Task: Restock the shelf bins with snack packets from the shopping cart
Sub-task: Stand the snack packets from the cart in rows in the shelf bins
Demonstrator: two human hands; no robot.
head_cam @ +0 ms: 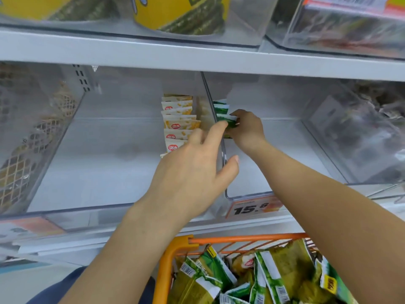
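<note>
Two hands, right hand (246, 126) pinching green packets (223, 113), perhaps four, left hand (197, 172) spread open, seven yellow packets (178, 121) alongside

price tag (254, 207) reading "15.8"

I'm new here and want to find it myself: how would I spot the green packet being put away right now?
Find the middle shelf's clear divider between two bins. Just right of it stand green packets; the right hand pinches the front green packet. Packets left of the divider are yellow-and-white with red logos.
</note>
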